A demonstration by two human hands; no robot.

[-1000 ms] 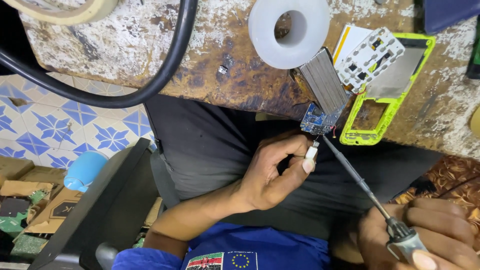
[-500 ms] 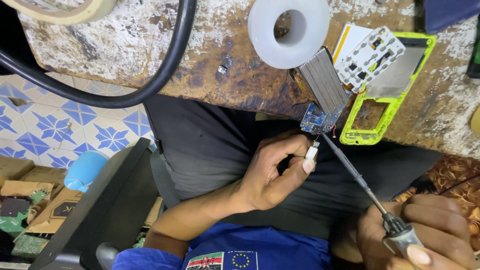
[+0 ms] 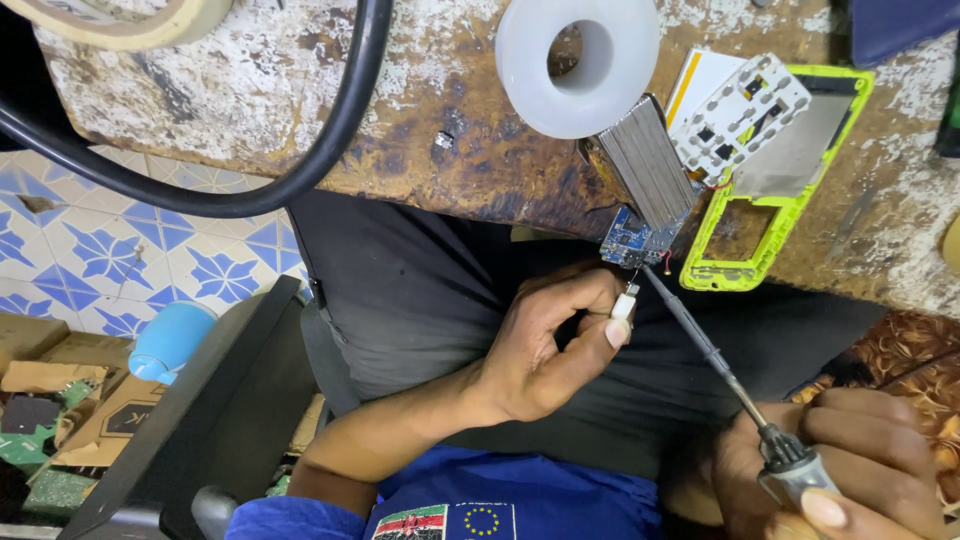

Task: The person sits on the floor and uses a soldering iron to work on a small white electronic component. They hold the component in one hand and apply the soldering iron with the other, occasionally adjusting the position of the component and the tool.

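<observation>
A worn, paint-flecked bench (image 3: 300, 110) spans the top of the frame, blue-patterned floor tiles at left. At centre the left hand (image 3: 545, 350) pinches a small white connector (image 3: 624, 303) just under a blue circuit board (image 3: 632, 240) at the bench edge. At lower right the right hand (image 3: 850, 470) grips a soldering iron (image 3: 715, 360), its tip at the board. A green phone frame (image 3: 765, 215) lies beside it.

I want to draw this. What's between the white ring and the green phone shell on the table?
In the head view, a ribbed silver metal block lies between the white ring and the green phone shell.
</observation>
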